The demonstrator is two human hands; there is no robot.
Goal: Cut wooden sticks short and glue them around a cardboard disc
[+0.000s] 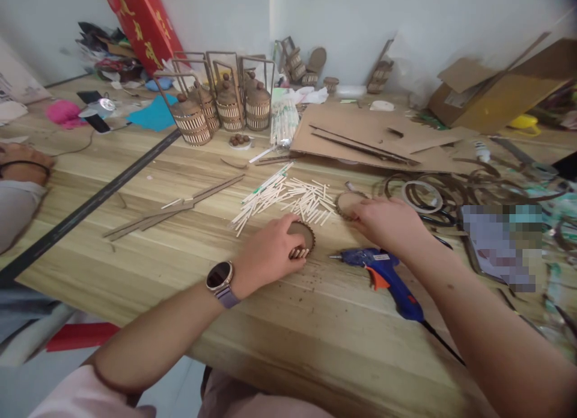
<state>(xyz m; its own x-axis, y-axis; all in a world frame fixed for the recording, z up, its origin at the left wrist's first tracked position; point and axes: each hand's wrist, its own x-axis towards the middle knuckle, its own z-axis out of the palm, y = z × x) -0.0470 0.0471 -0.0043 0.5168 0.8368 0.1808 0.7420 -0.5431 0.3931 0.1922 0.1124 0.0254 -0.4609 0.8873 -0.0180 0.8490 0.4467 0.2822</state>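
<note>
My left hand (pixel 268 252), with a watch on the wrist, is closed around a round cardboard disc (pixel 305 230) with a ridged rim. Short pale sticks (pixel 299 252) stand along that disc's near edge, beside my fingers. Farther right, my right hand (pixel 388 221) grips the near edge of a second round cardboard disc (pixel 348 201); its fingertips are partly hidden. Between my forearms lies a blue glue gun (pixel 378 260) with an orange trigger, its nozzle pointing left. Loose cut sticks (pixel 311 196) are heaped just beyond both hands.
Finished handled baskets (pixel 232 108) stand at the back, near a dish of brown balls (pixel 239 141). A cardboard sheet (pixel 351 126) lies behind the sticks. Cardboard strips (pixel 174 210) are left; coiled strips and a phone (pixel 496 246) right. Another person's arm (pixel 20 195) rests far left.
</note>
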